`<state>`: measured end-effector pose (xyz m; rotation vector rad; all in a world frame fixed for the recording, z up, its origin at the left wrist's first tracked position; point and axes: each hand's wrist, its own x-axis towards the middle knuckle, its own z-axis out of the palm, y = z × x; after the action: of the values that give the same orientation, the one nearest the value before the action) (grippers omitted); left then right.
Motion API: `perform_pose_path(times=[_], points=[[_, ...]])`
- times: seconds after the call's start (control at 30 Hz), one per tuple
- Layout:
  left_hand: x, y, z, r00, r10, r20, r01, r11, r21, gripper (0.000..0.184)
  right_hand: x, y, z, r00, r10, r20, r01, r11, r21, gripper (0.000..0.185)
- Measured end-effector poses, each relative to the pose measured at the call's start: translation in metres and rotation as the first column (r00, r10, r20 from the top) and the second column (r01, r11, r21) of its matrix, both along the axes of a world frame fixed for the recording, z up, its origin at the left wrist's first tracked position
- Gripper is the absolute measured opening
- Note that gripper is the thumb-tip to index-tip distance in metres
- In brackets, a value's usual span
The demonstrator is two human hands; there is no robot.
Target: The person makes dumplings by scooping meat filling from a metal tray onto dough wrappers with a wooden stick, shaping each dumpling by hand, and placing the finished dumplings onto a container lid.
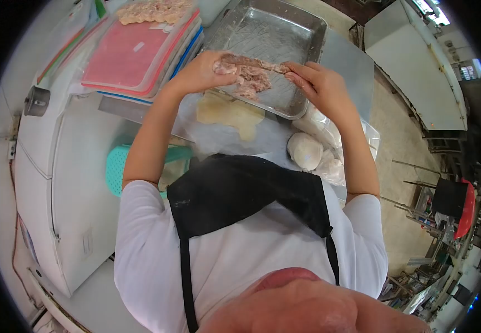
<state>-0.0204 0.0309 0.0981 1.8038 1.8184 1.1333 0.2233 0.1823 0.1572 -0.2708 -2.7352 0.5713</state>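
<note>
A long, narrow piece smeared with pale, minced-looking meat (260,64) spans the gap between my hands; whether it is a blade or a stick I cannot tell. My left hand (207,72) is curled round its left end, with meat on the fingers. Thumb and fingers of my right hand (321,89) pinch the other end. Below it, a clump of pinkish minced meat (253,83) shows over the near part of a metal tray (313,33). Closer to my body, a flat, irregular pale sheet of dough (226,115) lies on clear plastic.
Lidded trays (121,53) are stacked at the left, with lumpy pale pieces (154,10) on top. Plastic-wrapped, dough-like balls (305,151) sit by my right forearm. A teal perforated basket (115,166) is beside my left arm. A white freezer-like box (96,183) stands left.
</note>
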Motion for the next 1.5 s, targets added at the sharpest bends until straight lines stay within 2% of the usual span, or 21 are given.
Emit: perform_pose_path(times=[0.07, 0.13, 0.17, 0.23, 0.27, 0.37, 0.43, 0.47, 0.57, 0.67, 0.77, 0.87, 0.97, 1.03, 1.07, 1.17, 1.27, 1.37, 1.4, 1.47, 1.5], points=[[-0.011, -0.003, 0.013, 0.991, -0.123, 0.050, 0.126, 0.990, -0.061, 0.040, -0.006, -0.013, -0.001, 0.999, -0.022, -0.045, 0.025, 0.998, 0.059, 0.026], [-0.011, -0.014, 0.031, 0.998, -0.055, 0.020, 0.057, 0.991, -0.123, 0.041, -0.019, -0.017, -0.008, 0.997, 0.017, -0.071, -0.006, 0.988, 0.157, 0.025], [-0.014, -0.020, 0.036, 1.000, -0.016, 0.001, 0.016, 0.989, -0.150, 0.042, -0.019, -0.018, -0.003, 0.999, -0.026, -0.046, 0.032, 0.990, 0.136, 0.025], [-0.035, -0.033, 0.022, 0.997, 0.006, 0.081, -0.005, 1.000, -0.018, 0.042, -0.023, -0.035, 0.036, 0.994, -0.105, 0.000, 0.105, 0.990, 0.094, 0.026], [-0.048, -0.039, 0.016, 0.993, 0.010, 0.121, -0.015, 0.999, 0.044, 0.041, -0.028, -0.043, 0.044, 0.994, -0.105, 0.035, 0.107, 0.992, -0.063, 0.027], [-0.047, -0.070, 0.054, 0.857, -0.078, 0.509, 0.101, 0.995, -0.018, 0.040, -0.055, -0.080, 0.037, 0.997, 0.017, -0.071, -0.014, 0.999, 0.038, 0.028], [-0.076, -0.082, 0.055, 0.986, -0.015, 0.164, 0.033, 0.994, -0.107, 0.039, -0.079, -0.092, 0.020, 0.999, 0.015, -0.032, -0.014, 1.000, 0.010, 0.028], [-0.093, -0.087, 0.056, 1.000, 0.014, -0.023, -0.017, 0.990, -0.137, 0.039, -0.091, -0.097, 0.015, 1.000, 0.017, -0.014, -0.017, 1.000, 0.001, 0.029], [-0.137, -0.110, 0.066, 1.000, 0.026, 0.011, -0.023, 0.975, -0.219, 0.039, -0.104, -0.107, 0.014, 0.997, -0.074, -0.012, 0.072, 0.991, -0.114, 0.030], [-0.202, -0.117, 0.054, 0.997, 0.050, -0.059, -0.059, 0.987, -0.150, 0.040, -0.108, -0.116, 0.006, 0.978, -0.210, 0.017, 0.203, 0.916, -0.346, 0.031], [-0.294, -0.106, 0.024, 0.986, 0.116, -0.116, -0.132, 0.980, -0.149, 0.040, -0.106, -0.119, -0.010, 0.956, -0.290, -0.037, 0.240, 0.849, -0.471, 0.032], [-0.343, -0.096, 0.024, 0.921, 0.214, -0.324, -0.261, 0.960, -0.107, 0.045, -0.102, -0.126, -0.021, 0.915, -0.401, -0.034, 0.299, 0.733, -0.611, 0.032], [-0.335, -0.092, 0.056, 0.825, 0.394, -0.406, -0.478, 0.869, -0.128, 0.068, -0.097, -0.136, -0.024, 0.886, -0.464, 0.004, 0.349, 0.661, -0.664, 0.031], [-0.363, -0.083, 0.026, 0.739, 0.491, -0.461, -0.481, 0.864, 0.150, 0.056, -0.094, -0.142, -0.026, 0.876, -0.483, 0.012, 0.368, 0.650, -0.666, 0.030], [-0.373, -0.079, 0.016, 0.692, 0.544, -0.474, -0.464, 0.839, 0.286, 0.051, -0.094, -0.144, -0.026, 0.871, -0.492, 0.016, 0.376, 0.644, -0.667, 0.029], [-0.336, -0.075, 0.049, 0.676, 0.604, -0.422, -0.644, 0.763, 0.062, 0.043, -0.093, -0.152, -0.021, 0.828, -0.558, 0.057, 0.435, 0.574, -0.694, 0.029], [-0.383, -0.031, 0.010, 0.693, 0.620, -0.367, -0.661, 0.750, 0.018, 0.042, -0.089, -0.149, -0.034, 0.829, -0.559, 0.027, 0.396, 0.553, -0.733, 0.029], [-0.346, -0.045, 0.052, 0.728, 0.677, 0.110, -0.623, 0.720, -0.306, 0.046, -0.092, -0.154, -0.035, 0.838, -0.543, 0.053, 0.402, 0.549, -0.733, 0.029], [-0.359, -0.038, 0.038, 0.775, 0.617, 0.133, -0.586, 0.782, -0.214, 0.049, -0.090, -0.154, -0.035, 0.837, -0.543, 0.071, 0.413, 0.542, -0.732, 0.029], [-0.405, -0.026, -0.003, 0.862, 0.484, 0.152, -0.487, 0.873, -0.023, 0.054, -0.086, -0.152, -0.033, 0.833, -0.543, 0.106, 0.434, 0.523, -0.734, 0.029], [-0.414, -0.032, 0.000, 0.868, 0.471, -0.159, -0.484, 0.873, -0.058, 0.052, -0.085, -0.153, -0.031, 0.838, -0.537, 0.096, 0.442, 0.566, -0.696, 0.029]])
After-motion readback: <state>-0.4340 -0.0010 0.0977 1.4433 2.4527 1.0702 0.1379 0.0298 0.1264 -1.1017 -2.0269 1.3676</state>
